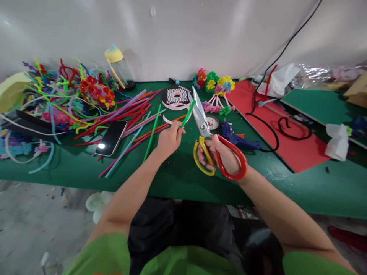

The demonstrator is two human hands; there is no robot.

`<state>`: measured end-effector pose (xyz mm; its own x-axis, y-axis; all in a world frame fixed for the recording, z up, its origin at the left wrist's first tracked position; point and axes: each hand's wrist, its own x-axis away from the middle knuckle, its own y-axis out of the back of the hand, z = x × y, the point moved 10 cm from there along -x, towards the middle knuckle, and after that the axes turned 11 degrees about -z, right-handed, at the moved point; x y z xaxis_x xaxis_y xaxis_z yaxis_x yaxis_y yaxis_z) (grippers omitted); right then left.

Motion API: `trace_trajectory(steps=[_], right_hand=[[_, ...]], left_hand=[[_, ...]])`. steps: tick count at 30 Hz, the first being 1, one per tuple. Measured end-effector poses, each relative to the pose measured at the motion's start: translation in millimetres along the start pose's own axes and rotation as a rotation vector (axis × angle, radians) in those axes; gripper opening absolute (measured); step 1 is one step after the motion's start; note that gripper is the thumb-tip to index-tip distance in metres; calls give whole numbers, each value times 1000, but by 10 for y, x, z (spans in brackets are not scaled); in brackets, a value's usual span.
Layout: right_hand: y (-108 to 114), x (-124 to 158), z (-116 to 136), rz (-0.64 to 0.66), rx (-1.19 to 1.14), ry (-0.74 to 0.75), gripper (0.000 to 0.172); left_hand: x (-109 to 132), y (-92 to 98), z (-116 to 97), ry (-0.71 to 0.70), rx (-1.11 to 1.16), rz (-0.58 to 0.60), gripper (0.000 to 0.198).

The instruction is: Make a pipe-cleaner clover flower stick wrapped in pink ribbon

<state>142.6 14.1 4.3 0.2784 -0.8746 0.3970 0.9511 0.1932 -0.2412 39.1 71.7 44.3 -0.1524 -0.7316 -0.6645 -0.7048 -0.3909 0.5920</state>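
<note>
In my left hand (171, 138) a short green pipe cleaner (189, 114) is pinched, its free end pointing up and away. My right hand (222, 152) grips a pair of scissors (201, 120) with one red and one yellow handle loop, fingers through the loops. The blades point away from me, close beside the tip of the green piece; whether they touch it I cannot tell. Another green pipe cleaner (152, 133) lies on the table left of my left hand. Behind the blades sits a ribbon spool (169, 100) with pink ribbon.
A phone (111, 138), loose pipe cleaners (134, 114) and a colourful heap (63, 91) fill the left, with a bottle (122, 70) behind. Right of the scissors lie a blue glue gun (237, 139), a red board (275, 130) and a black cord (269, 143). Fuzzy flowers (218, 86) stand at the back.
</note>
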Motion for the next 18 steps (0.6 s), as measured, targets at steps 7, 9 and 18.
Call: trace_trajectory(steps=[7, 9, 18], right_hand=[[68, 5, 16, -80, 138, 57, 46], [74, 18, 33, -94, 162, 67, 47], [106, 32, -28, -102, 240, 9, 48]], left_hand=[[-23, 25, 66, 80, 2, -1, 9], [-26, 42, 114, 121, -10, -13, 9], [-22, 165, 342, 297, -48, -107, 9]])
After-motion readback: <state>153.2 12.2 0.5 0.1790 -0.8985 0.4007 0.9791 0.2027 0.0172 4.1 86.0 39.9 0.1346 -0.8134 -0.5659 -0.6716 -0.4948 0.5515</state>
